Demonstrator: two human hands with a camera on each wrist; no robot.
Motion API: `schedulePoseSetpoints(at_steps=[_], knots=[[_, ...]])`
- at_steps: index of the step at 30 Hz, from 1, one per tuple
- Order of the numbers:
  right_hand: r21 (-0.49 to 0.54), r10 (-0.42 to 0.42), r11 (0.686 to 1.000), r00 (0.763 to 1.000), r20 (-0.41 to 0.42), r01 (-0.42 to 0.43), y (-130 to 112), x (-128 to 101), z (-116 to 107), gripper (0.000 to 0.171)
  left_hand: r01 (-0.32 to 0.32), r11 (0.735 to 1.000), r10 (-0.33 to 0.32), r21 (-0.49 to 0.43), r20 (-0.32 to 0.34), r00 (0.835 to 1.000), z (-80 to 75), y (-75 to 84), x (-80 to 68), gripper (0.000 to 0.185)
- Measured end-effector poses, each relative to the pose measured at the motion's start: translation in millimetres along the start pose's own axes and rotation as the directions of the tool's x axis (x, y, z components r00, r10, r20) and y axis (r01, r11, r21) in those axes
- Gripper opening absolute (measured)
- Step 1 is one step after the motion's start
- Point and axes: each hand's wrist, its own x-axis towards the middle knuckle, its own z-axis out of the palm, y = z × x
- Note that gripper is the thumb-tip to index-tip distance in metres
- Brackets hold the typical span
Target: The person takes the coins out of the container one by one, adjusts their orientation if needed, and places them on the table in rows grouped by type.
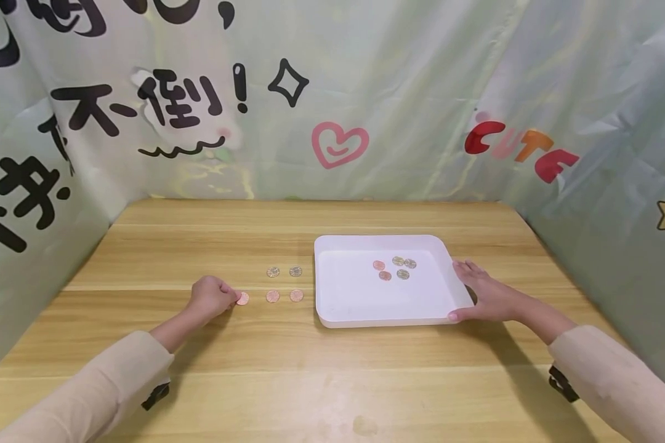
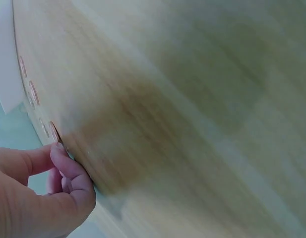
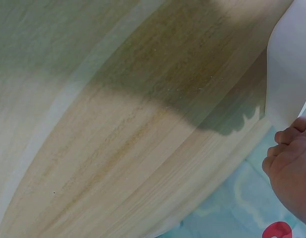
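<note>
My left hand (image 1: 213, 297) lies on the wooden table (image 1: 288, 369) with its fingers curled, pinching a copper coin (image 1: 242, 298) at its left edge. The left wrist view shows thumb and forefinger of this hand (image 2: 38, 198) closed on that coin (image 2: 54, 133). To its right lie two more copper coins (image 1: 284, 296), with two silvery coins (image 1: 284, 271) behind them. My right hand (image 1: 484, 295) holds the right front corner of a white tray (image 1: 332, 307), thumb on the front rim, fingers along the side. Several coins (image 1: 394, 268) lie inside the tray.
Printed fabric screens (image 1: 366, 92) close in the table at the back and on both sides. The tray's wall (image 3: 289, 64) shows beside my right hand (image 3: 291, 168) in the right wrist view. Bare wood stretches along the table's front.
</note>
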Motion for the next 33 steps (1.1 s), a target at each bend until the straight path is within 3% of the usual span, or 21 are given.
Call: schedulePoseSetpoints(at_steps=[7, 13, 20, 28, 33], knots=[[-0.002, 0.0, 1.0, 1.0, -0.002, 0.0, 0, -1, 1, 0.111, -0.061, 0.998, 0.062, 0.014, -0.049, 0.997, -1.0, 1.4, -0.5, 0.015], [0.0, 0.003, 1.0, 1.0, -0.003, -0.003, 1, -1, 1, 0.111, -0.189, 0.982, 0.184, -0.028, -0.133, 0.974, -2.6, 10.7, 2.2, 0.016], [0.011, 0.012, 1.0, 1.0, 0.0, -0.012, 2, -1, -1, 0.111, -0.298, 0.951, 0.281, -0.079, -0.171, 0.944, 7.5, 38.9, 2.8, 0.016], [0.012, 0.01, 1.0, 1.0, 0.0, -0.01, 1, 0, 1, 0.112, -0.311, 0.929, 0.286, -0.2, -0.144, 0.947, 27.8, 75.2, -2.1, 0.015], [0.012, 0.022, 1.0, 1.0, 0.006, -0.022, 2, 0, 1, 0.112, -0.348, 0.899, 0.322, -0.266, -0.138, 0.937, 42.3, 94.0, -1.5, 0.015]])
